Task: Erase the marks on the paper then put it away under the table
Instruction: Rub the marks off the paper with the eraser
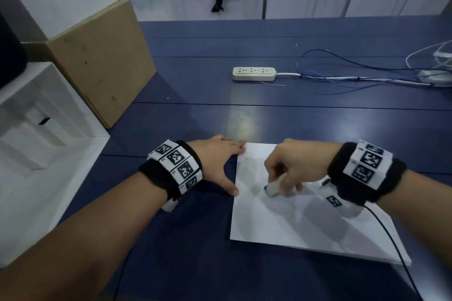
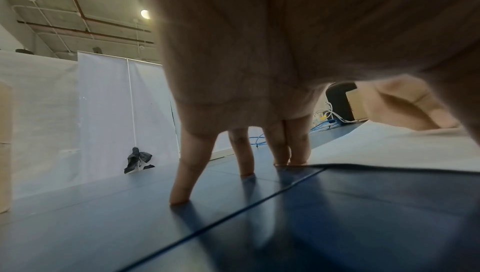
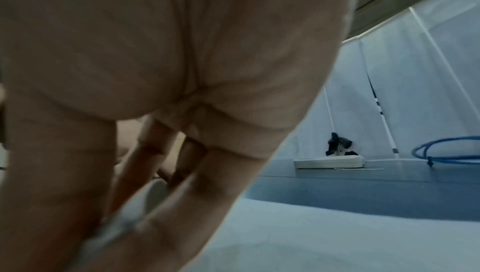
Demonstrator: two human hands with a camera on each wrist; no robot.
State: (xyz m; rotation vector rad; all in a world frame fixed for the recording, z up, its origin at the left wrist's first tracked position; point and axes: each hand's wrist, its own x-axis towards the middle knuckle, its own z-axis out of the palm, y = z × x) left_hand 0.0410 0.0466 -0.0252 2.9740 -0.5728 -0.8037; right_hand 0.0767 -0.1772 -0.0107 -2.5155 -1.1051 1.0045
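Note:
A white sheet of paper [image 1: 281,217] lies on the blue table [image 1: 269,115], with faint grey pencil smudges [image 1: 255,187] near its upper left. My right hand [image 1: 288,171] grips a white eraser [image 1: 272,188] and presses its dark tip onto the paper; the eraser [image 3: 153,194] shows blurred between the fingers in the right wrist view. My left hand [image 1: 220,161] lies flat with straight, spread fingers. Its fingertips [image 2: 293,159] press the paper's far left corner and its thumb touches the left edge. The paper [image 2: 389,149] runs off to the right in the left wrist view.
A white power strip [image 1: 254,73] with blue and white cables [image 1: 367,73] lies further back on the table. A cardboard box [image 1: 102,61] and a white box [image 1: 41,124] stand at the left. A black cable [image 1: 391,239] runs from my right wristband across the paper.

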